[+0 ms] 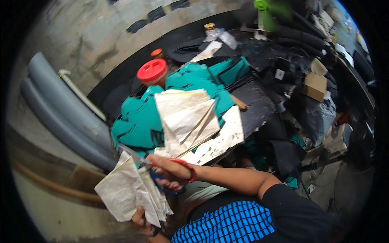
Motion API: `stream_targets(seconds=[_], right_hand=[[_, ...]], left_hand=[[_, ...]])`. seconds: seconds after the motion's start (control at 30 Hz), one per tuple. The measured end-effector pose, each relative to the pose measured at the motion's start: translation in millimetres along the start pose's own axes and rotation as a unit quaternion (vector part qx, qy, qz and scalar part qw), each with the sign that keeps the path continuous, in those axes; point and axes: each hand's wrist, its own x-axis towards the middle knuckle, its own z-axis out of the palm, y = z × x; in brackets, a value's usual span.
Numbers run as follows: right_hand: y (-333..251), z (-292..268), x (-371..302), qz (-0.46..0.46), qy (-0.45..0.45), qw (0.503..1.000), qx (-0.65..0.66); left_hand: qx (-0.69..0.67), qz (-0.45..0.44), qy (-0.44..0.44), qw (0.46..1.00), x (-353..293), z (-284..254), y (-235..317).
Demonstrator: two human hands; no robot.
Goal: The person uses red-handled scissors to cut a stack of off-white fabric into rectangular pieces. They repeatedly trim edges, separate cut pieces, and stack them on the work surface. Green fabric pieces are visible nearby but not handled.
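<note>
Both grips clamped: right hand point(172, 172) on scissors point(139, 160), left hand point(142, 220) on paper sheets point(125, 190); teal cutouts point(137, 121) behind.

Brown cardboard box point(315, 86) at right; red-lidded jar point(152, 71) behind.

soft, even daylight, brightest on the far wall point(101, 36) and the pale paper sheets point(190, 121); the right side sinks into dim, dark clutter. shadows are weak. a green fan point(269, 14) at the far edge is smeared by blur. fisheye bending curves the grey pipes point(60, 109) on the left, and black corners ring the view.
</note>
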Motion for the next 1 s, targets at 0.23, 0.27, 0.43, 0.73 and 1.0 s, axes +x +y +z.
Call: stream_targets(seconds=[0.23,0.27,0.43,0.73,1.0], right_hand=[[-7.2,14.9,-20.0,-0.061,0.091,0.993,-0.051],[-2.7,22.4,-28.8,-0.1,0.092,0.98,-0.148],[25.3,46.3,-29.3,-0.034,-0.018,0.979,-0.198],[32.4,49.6,-19.5,0.0,-0.041,0.979,-0.2],[31.4,47.3,-16.2,0.017,-0.043,0.987,-0.153]], left_hand=[[-0.208,0.112,0.188,0.953,28.4,17.2,0.6],[-0.227,0.148,0.155,0.95,37.2,21.0,2.0],[-0.246,0.194,0.161,0.936,47.6,37.9,18.1],[-0.243,0.198,0.192,0.93,45.1,47.4,20.5],[-0.202,0.246,0.171,0.932,38.8,65.0,19.4]])
